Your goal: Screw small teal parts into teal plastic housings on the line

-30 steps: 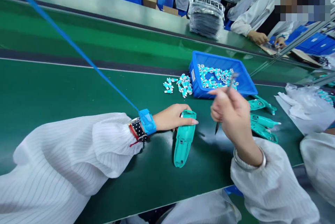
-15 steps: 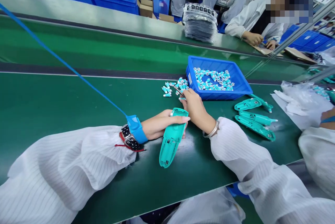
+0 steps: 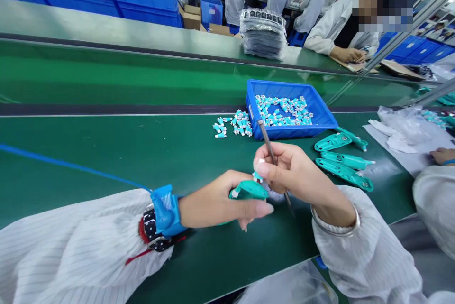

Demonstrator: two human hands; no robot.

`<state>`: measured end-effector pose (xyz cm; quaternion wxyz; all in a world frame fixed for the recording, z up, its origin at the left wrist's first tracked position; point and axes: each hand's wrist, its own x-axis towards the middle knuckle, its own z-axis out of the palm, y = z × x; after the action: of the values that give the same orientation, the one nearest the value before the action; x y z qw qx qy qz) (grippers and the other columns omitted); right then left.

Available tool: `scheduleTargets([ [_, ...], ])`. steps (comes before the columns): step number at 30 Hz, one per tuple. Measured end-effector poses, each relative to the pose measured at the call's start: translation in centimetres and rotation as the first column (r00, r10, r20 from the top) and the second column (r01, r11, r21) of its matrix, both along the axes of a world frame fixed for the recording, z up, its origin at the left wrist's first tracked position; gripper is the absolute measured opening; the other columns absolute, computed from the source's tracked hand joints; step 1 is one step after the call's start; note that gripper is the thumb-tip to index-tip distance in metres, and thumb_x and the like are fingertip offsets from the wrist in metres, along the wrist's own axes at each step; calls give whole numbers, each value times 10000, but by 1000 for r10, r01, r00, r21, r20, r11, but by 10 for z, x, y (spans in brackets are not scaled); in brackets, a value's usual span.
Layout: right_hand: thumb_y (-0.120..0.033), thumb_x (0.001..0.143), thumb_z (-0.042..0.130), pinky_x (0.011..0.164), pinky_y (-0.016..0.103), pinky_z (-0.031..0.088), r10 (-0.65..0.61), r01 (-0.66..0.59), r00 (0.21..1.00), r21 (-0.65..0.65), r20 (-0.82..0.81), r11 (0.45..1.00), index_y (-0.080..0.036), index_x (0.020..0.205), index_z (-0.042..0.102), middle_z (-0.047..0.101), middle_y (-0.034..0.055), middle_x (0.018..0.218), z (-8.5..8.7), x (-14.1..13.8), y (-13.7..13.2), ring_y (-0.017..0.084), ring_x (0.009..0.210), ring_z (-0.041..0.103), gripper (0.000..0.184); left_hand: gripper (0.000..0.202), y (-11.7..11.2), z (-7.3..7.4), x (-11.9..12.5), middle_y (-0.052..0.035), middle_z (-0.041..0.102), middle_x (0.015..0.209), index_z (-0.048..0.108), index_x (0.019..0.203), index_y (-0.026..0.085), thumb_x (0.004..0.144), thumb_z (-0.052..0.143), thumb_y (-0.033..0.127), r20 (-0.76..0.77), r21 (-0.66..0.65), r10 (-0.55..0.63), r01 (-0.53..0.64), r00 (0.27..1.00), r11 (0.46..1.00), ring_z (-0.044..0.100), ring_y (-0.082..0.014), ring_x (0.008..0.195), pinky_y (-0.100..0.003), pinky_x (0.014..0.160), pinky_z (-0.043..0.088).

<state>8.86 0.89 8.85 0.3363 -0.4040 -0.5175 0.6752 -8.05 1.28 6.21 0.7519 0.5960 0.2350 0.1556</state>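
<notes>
My left hand (image 3: 220,204) grips a teal plastic housing (image 3: 249,191) and holds it up off the green table (image 3: 106,152), its end facing me. My right hand (image 3: 295,171) is closed on a thin metal tool like tweezers (image 3: 267,140), which sticks up and away. Its fingertips pinch a small teal-and-white part (image 3: 257,177) right at the housing's top edge. A blue strap (image 3: 164,210) wraps my left wrist. More small parts lie in a loose heap (image 3: 232,124) beyond my hands.
A blue bin (image 3: 322,114) with many small parts stands behind my right hand. Three teal housings (image 3: 343,164) lie to its right. Another person's hand and sleeve (image 3: 439,176) sit at the right edge by a plastic bag (image 3: 405,126). Workers stand beyond the conveyor.
My right hand came back from the loose heap with a small part and met the housing. My left hand lifted the housing off the table and tipped it toward me.
</notes>
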Motion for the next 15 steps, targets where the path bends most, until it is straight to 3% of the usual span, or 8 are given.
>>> scheduleTargets([
  [4,-274,724,698,356,119,322,18,-18,1000,15,10,1000,-140,751,509,560,-41,560,2,0,-6,34,417,471,234,475,0,1,-4,3,565,583,639,740,123,604,687,575,-7,-18,-1,1,1000,1000,515,-98,510,-210,493,437],
  [9,-232,775,652,419,141,433,89,-83,992,62,-94,995,-153,735,480,606,-28,602,5,0,-11,67,496,578,194,519,2,-5,-7,-17,577,570,626,717,119,645,622,633,-2,28,-4,4,1000,1000,547,-119,528,-227,524,454],
  [15,-226,780,649,411,132,403,114,-105,982,68,-149,992,-161,738,454,566,-48,593,-1,-2,-9,58,499,566,210,505,2,-3,-8,-26,608,588,627,729,116,653,627,616,-1,-1,-31,31,1000,1000,556,-106,492,-201,482,455],
])
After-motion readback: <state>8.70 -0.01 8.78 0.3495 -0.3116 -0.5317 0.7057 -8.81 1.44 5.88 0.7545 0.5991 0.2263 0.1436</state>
